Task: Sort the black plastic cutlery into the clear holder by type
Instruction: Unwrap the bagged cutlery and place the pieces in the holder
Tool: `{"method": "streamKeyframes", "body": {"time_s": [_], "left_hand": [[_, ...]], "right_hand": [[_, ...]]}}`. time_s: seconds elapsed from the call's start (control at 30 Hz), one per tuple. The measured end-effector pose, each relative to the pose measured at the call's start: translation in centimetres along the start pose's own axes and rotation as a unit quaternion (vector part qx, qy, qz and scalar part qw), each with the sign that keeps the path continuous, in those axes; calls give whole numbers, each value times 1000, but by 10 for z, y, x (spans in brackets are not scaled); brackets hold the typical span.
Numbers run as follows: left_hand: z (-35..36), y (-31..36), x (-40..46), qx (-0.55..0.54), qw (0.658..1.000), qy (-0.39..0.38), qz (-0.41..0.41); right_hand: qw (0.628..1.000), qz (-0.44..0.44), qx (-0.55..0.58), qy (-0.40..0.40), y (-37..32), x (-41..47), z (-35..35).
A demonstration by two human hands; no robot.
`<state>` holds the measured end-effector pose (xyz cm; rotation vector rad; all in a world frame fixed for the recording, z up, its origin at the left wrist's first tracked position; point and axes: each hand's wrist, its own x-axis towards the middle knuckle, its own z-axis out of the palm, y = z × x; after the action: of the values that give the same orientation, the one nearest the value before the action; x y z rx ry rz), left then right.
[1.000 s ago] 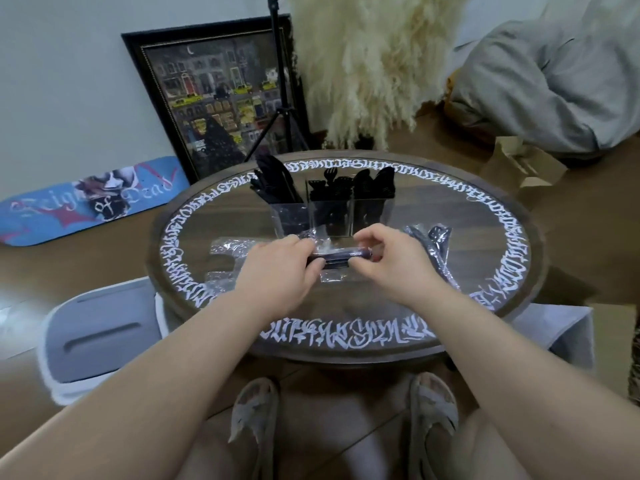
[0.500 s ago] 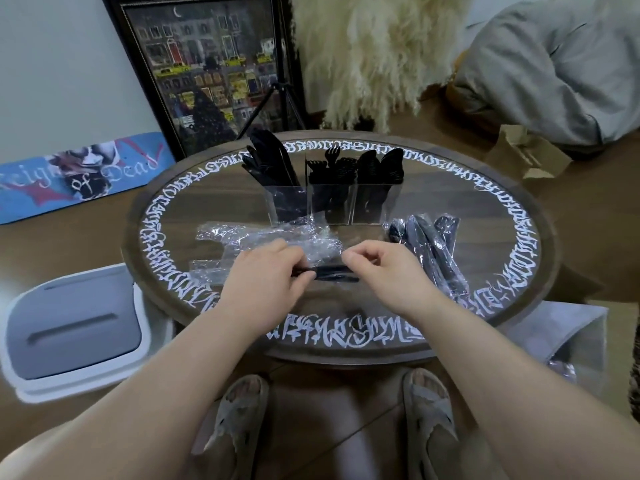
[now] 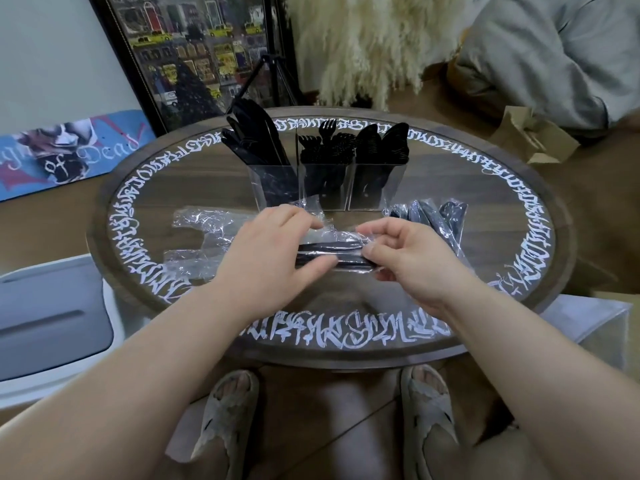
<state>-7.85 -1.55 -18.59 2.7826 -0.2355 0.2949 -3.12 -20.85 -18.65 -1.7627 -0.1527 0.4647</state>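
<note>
A wrapped pack of black cutlery point(image 3: 334, 256) lies crosswise between my hands above the round table point(image 3: 398, 351). My left hand point(image 3: 268, 252) grips its left end and my right hand point(image 3: 407, 252) pinches the clear wrapper at its right end. Behind them stands the clear holder point(image 3: 327, 183) with three compartments: knives on the left, forks in the middle, spoons on the right. More wrapped black cutlery point(image 3: 434, 221) lies to the right of my right hand.
Empty clear wrappers point(image 3: 201, 237) lie on the table's left half. A white and grey bin point(image 3: 52, 323) stands left of the table. A framed picture point(image 3: 194, 53), tripod and fluffy plant point(image 3: 363, 46) are behind; a cardboard box point(image 3: 533, 140) sits on the floor at right.
The camera has tilted down and closer. My hands hold the same pack, and the right fingers have shifted onto the wrapper's end.
</note>
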Motion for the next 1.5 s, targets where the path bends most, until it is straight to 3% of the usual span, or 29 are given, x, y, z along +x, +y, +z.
{"method": "streamKeyframes", "body": {"time_s": [0.2, 0.43, 0.7, 0.93, 1.17, 1.5], "left_hand": [[-2, 1, -1, 4, 997, -66, -47], [-8, -2, -3, 14, 996, -60, -64], [-10, -12, -7, -7, 993, -102, -54], [-9, -15, -11, 14, 992, -114, -47], [-8, -18, -13, -12, 997, -71, -36], [-7, -28, -16, -18, 993, -91, -69]], "right_hand": [[994, -65, -87, -10, -2, -7, 4], [995, -53, -80, 21, -4, -1, 11], [970, -125, -199, 54, -5, 3, 20], [971, -127, -199, 35, 1, 3, 28], [964, -116, -237, 26, 0, 3, 34], [978, -92, -180, 46, -2, 9, 46]]}}
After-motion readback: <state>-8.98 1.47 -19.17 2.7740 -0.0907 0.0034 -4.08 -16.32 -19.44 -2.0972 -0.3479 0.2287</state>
